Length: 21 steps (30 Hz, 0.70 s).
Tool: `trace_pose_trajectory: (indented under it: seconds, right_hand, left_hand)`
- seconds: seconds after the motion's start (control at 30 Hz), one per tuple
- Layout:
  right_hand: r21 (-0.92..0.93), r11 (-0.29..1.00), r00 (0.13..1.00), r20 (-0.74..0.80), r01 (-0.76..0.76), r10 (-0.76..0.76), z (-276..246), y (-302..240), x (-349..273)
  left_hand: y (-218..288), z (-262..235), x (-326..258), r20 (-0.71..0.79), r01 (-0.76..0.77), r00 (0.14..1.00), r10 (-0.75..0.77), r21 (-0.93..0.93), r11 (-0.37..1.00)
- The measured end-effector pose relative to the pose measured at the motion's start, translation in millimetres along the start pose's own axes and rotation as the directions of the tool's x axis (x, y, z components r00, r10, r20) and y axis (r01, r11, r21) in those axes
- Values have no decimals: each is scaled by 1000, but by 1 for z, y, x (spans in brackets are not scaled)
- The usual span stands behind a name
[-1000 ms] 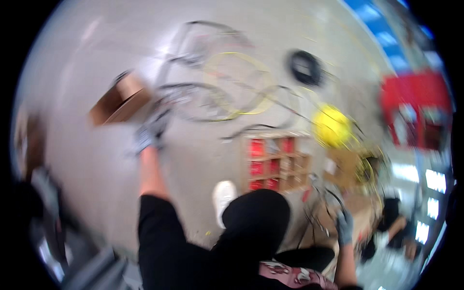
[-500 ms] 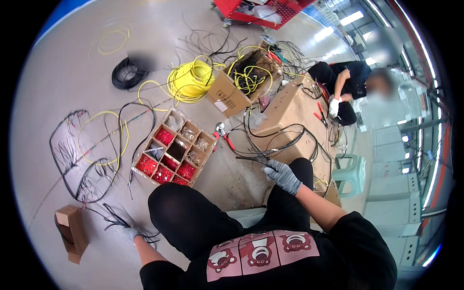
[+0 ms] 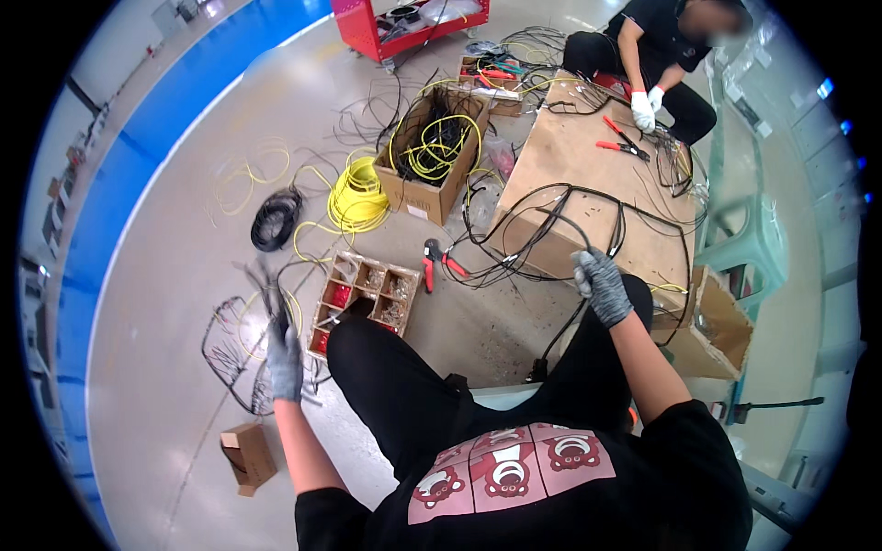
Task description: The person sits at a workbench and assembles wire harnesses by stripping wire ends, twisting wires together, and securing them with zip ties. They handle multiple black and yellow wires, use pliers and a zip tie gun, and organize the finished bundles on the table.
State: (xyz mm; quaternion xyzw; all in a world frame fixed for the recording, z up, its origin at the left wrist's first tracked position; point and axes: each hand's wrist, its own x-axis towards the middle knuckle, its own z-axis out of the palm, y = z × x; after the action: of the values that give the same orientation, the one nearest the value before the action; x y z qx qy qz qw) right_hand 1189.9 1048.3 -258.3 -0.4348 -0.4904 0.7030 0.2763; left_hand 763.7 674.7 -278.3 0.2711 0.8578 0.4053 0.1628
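Observation:
My left hand [image 3: 286, 367], in a grey glove, is raised at the left beside the divided tray, closed around a bunch of black cables [image 3: 272, 292]. Motion smears the ends of that bunch. In front of my right knee, my right hand [image 3: 604, 289], also gloved in grey, grips a black cable [image 3: 571, 224]. One stretch of it arches over the large cardboard box [image 3: 542, 241]; another hangs below the hand toward the floor. More black cables, tied together as a harness [image 3: 617, 218], drape across the box's top and near side.
Red-handled pliers [image 3: 429, 264] lie beside the divided tray [image 3: 412, 301] of small red and clear parts. Beyond are a yellow cable coil [image 3: 354, 207], a black coil [image 3: 276, 220] and an open carton [image 3: 418, 200]. A white-gloved co-worker [image 3: 684, 55] sits across the large box. A green stool [image 3: 758, 243] stands right.
My left hand has risen from low near the floor, bringing the cables up and forward. My right hand has moved farther from me and rightward with its cable. The whole view has shifted.

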Motion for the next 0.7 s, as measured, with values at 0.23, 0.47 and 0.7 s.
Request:
trace_pose_trajectory:
  seconds: [0.23, 0.47, 0.7]
  right_hand:
    - [216, 970, 981, -178, 112, -74, -78, -3, -32]
    - [240, 959, 957, -278, 151, -81, -128, 3, -85]
    - [277, 933, 941, -307, 230, -141, -150, 3, -99]
  left_hand:
    - [218, 142, 108, 254, -380, 902, 350, 79, 922]
    - [295, 296, 202, 361, -365, 878, 315, 79, 927]
    - [305, 309, 166, 163, -524, 835, 526, -57, 850]
